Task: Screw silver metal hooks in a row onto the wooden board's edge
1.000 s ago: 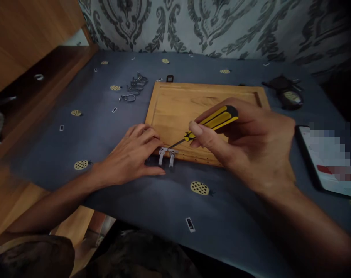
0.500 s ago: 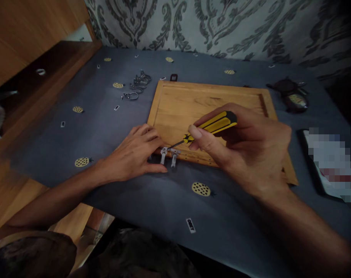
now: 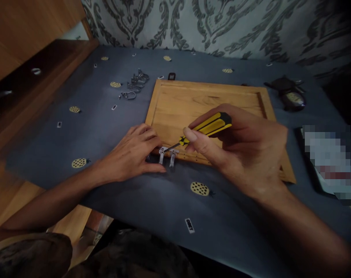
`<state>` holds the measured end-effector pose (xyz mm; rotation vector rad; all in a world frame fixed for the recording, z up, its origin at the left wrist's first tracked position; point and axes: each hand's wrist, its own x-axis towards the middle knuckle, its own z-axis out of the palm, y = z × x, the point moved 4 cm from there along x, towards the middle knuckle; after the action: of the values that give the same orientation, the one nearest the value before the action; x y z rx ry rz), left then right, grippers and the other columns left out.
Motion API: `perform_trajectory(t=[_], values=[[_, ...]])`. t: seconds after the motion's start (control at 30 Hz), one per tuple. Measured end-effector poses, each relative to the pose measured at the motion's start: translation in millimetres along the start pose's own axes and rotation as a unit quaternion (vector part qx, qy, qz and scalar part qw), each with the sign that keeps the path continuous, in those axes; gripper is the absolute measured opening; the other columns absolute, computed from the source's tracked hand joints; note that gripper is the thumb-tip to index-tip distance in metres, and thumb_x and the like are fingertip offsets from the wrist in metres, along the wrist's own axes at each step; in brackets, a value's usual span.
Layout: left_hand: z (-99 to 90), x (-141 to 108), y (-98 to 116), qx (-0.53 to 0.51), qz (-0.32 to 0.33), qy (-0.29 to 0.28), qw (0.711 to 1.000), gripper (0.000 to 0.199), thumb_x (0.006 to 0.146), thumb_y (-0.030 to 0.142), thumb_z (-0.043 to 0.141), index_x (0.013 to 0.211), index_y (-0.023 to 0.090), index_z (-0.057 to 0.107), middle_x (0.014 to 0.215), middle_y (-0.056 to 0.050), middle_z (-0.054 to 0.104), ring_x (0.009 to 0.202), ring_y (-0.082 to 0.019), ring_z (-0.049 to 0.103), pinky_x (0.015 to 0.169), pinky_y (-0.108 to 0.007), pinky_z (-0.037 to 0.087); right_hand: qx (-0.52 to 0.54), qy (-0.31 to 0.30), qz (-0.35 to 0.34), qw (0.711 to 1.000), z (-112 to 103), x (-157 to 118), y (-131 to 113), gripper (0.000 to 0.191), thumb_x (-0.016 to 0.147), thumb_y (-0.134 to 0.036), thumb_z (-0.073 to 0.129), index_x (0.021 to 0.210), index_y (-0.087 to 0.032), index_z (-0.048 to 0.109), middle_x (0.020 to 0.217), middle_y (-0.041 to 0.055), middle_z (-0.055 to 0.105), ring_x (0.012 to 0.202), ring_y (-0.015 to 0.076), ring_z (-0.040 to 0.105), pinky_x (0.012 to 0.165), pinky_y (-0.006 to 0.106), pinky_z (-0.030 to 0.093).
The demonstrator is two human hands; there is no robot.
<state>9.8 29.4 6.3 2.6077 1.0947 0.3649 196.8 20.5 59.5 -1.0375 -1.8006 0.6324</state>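
Note:
A yellow and black screwdriver [image 3: 208, 125] is held in my right hand [image 3: 245, 150], between thumb and fingers. Its tip reaches a small metal hinge [image 3: 162, 154] on the near left edge of a framed wooden panel [image 3: 193, 98]. A second metal hinge [image 3: 172, 157] sits just to the right on the same edge. My left hand [image 3: 136, 152] rests at the panel's near left corner, thumb apart from the fingers, beside the first hinge. Whether its fingertips grip the corner is hidden.
Several metal rings with clips [image 3: 136, 83] lie behind my left hand. A dark watch-like object [image 3: 291, 94] is at the back right. A phone or tablet [image 3: 326, 166], its screen blurred, lies at the right. A wooden cabinet [image 3: 33, 34] stands at the left.
The whole view has shifted a little, moving everything slightly left. The screwdriver tip now sits lower on the left hinge, and my left hand keeps its place by the corner.

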Motion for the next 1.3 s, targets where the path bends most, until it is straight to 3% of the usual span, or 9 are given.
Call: perform_trajectory(t=[0.37, 0.67, 0.9, 1.17, 1.3], values=[[-0.8, 0.7, 1.3, -0.011, -0.012, -0.007, 1.0, 0.047, 0.087, 0.058, 0.071, 0.116, 0.021, 0.068, 0.113, -0.007, 0.067, 0.112, -0.028, 0.055, 0.101, -0.047, 0.045, 0.033, -0.009, 0.008, 0.999, 1.8, -0.2, 3.0, 0.024, 0.086, -0.045, 0.08, 0.079, -0.027, 0.065, 0.071, -0.0026, 0.067, 0.058, 0.017, 0.064, 0.054, 0.034, 0.052], [0.1, -0.6, 0.6, -0.005, 0.007, 0.017, 1.0, 0.047, 0.086, 0.06, 0.071, 0.111, 0.021, 0.066, 0.109, -0.006, 0.067, 0.107, -0.027, 0.056, 0.097, -0.045, 0.046, -0.023, 0.009, 0.004, 1.0, -1.2, 0.4, 1.7, 0.02, 0.089, -0.039, 0.077, 0.081, -0.028, 0.063, 0.073, -0.0023, 0.067, 0.062, 0.018, 0.064, 0.057, 0.035, 0.051], [-0.5, -0.6, 1.1, -0.008, 0.006, 0.012, 1.0, 0.046, 0.086, 0.059, 0.072, 0.11, 0.019, 0.066, 0.109, -0.007, 0.066, 0.108, -0.027, 0.056, 0.097, -0.045, 0.045, 0.003, 0.008, 0.0, 1.0, 0.7, 0.0, 3.5, 0.018, 0.087, -0.034, 0.079, 0.081, -0.027, 0.063, 0.072, -0.0034, 0.066, 0.062, 0.017, 0.065, 0.058, 0.034, 0.051], [0.5, -2.1, 0.3, -0.006, 0.026, 0.041, 0.999, 0.044, 0.088, 0.058, 0.07, 0.109, 0.02, 0.066, 0.106, -0.006, 0.066, 0.107, -0.026, 0.056, 0.095, -0.042, 0.045, 0.018, 0.015, -0.024, 0.999, 3.6, 0.9, 7.8, 0.022, 0.088, -0.041, 0.079, 0.082, -0.025, 0.065, 0.071, -0.0028, 0.066, 0.059, 0.0161, 0.064, 0.053, 0.031, 0.049], [1.2, -2.1, -0.2, -0.006, 0.021, 0.028, 0.999, 0.045, 0.087, 0.057, 0.072, 0.11, 0.02, 0.066, 0.11, -0.007, 0.067, 0.109, -0.027, 0.057, 0.097, -0.044, 0.046, 0.009, 0.001, -0.029, 1.0, 4.6, 3.2, 8.3, 0.023, 0.089, -0.043, 0.078, 0.083, -0.026, 0.064, 0.072, -0.0021, 0.067, 0.059, 0.0161, 0.064, 0.053, 0.032, 0.049]])
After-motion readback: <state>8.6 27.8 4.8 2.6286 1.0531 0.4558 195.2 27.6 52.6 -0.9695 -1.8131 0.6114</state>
